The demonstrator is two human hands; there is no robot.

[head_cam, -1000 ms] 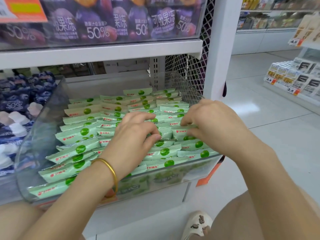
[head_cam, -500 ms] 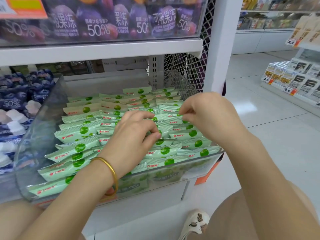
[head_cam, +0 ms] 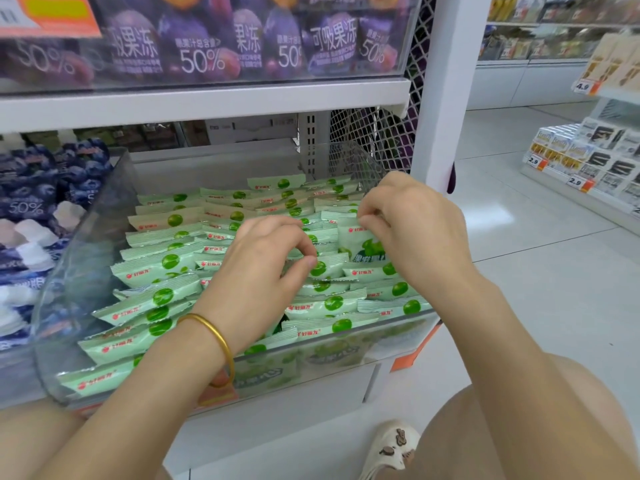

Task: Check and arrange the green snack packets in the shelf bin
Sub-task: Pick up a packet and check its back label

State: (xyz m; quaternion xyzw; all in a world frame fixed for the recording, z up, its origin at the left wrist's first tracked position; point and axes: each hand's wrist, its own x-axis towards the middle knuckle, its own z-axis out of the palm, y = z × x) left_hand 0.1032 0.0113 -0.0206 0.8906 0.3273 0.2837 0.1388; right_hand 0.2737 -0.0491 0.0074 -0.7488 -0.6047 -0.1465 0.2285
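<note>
Over the clear front wall of the shelf bin (head_cam: pixel 346 344), pinching a green snack packet (head_cam: pixel 325 268) with the left hand (head_cam: pixel 263 271), farther back gripping a raised packet (head_cam: pixel 363 244) by its top edge with the right hand (head_cam: pixel 412 223), ideally easing it flat into its row.

We face a white shelving unit (head_cam: pixel 446 81) with a mesh side panel (head_cam: pixel 374 133). Right of it, glossy pale floor tiles (head_cam: pixel 540 271) run to a far low shelf (head_cam: pixel 588 161).

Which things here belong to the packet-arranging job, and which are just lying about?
Job: green snack packets, clear bin, left hand on them, right hand pinching the lifted packet.
Not: purple jelly pouches above, blue pouches left, boxed goods across the aisle.
</note>
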